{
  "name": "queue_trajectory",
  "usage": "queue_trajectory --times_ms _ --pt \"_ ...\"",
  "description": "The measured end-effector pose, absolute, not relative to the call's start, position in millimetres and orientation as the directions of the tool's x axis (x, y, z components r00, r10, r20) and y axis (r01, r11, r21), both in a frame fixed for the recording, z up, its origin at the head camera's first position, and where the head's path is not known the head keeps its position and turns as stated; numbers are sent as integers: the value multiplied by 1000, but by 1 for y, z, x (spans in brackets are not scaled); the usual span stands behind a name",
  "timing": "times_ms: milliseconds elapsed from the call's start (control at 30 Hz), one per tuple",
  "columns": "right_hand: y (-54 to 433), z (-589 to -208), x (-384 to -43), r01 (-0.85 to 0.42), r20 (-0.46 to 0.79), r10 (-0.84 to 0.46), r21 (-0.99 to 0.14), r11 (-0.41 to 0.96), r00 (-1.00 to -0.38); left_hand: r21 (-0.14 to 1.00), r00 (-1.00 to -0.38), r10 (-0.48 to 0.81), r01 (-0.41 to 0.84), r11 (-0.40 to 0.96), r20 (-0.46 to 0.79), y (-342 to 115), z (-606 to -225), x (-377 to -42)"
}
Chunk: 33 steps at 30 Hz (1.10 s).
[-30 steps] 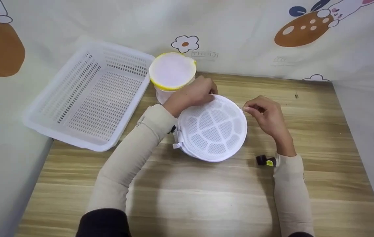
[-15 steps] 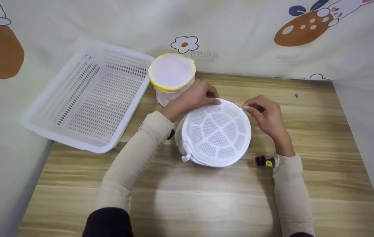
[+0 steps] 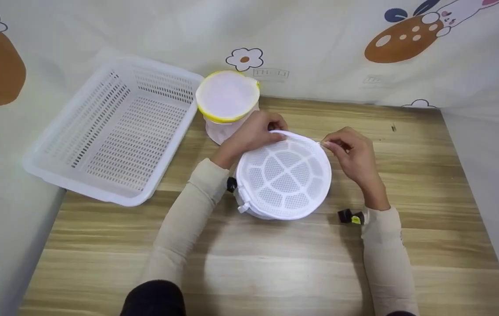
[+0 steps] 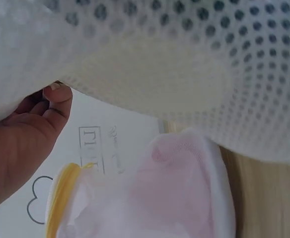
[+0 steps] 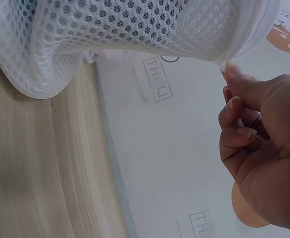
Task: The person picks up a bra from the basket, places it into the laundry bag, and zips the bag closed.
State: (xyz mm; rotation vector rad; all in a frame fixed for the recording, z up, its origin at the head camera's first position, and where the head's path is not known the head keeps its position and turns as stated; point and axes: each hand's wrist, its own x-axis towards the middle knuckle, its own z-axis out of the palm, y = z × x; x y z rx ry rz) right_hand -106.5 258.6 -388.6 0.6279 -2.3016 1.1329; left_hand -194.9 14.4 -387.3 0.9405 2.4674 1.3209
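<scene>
A round white mesh laundry bag [image 3: 286, 175] stands on the wooden table, its lid patterned with a ring and spokes. My left hand [image 3: 256, 131] grips the far left part of its rim, thumb on top of the lid. At the far right of the rim, my right hand [image 3: 352, 153] pinches a small white zipper pull between thumb and fingertips. In the right wrist view the right hand [image 5: 264, 134] holds that pull just under the rim, other fingers curled. The bag's honeycomb mesh side [image 4: 264, 89] fills the top of the left wrist view and partly covers the left hand [image 4: 31, 129].
Behind the left hand stands a pinkish-white bag with a yellow zipper rim [image 3: 227, 96]. A white perforated plastic basket [image 3: 144, 195] is at the left, beside it. A printed cloth [image 3: 319, 66] hangs along the table's back edge.
The mesh bag's lid has tilted and shifted slightly, first right and then back left, with the left hand following at its rim. The right hand stays nearly in place, pinching the pull.
</scene>
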Motion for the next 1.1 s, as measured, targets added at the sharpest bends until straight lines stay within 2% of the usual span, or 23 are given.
queue_trajectory --times_ms 367,567,867,967,1100 --pt "259 -384 -104 -626 626 -207 -579 523 -752 884 -814 540 398 247 216 7 -405 -195" --pt "261 -385 -104 -628 621 -210 -591 507 -755 909 -842 498 353 221 206 1 -408 -194" --pt "273 -408 -119 -627 597 -232 -627 463 -768 939 -851 478 316 135 218 -8 -413 -197" --pt "273 -410 -119 -626 590 -239 -631 459 -771 942 -846 494 306 139 201 -9 -414 -198" --pt "272 -410 -119 -613 585 -221 -648 451 -781 914 -806 553 363 181 211 -10 -410 -197"
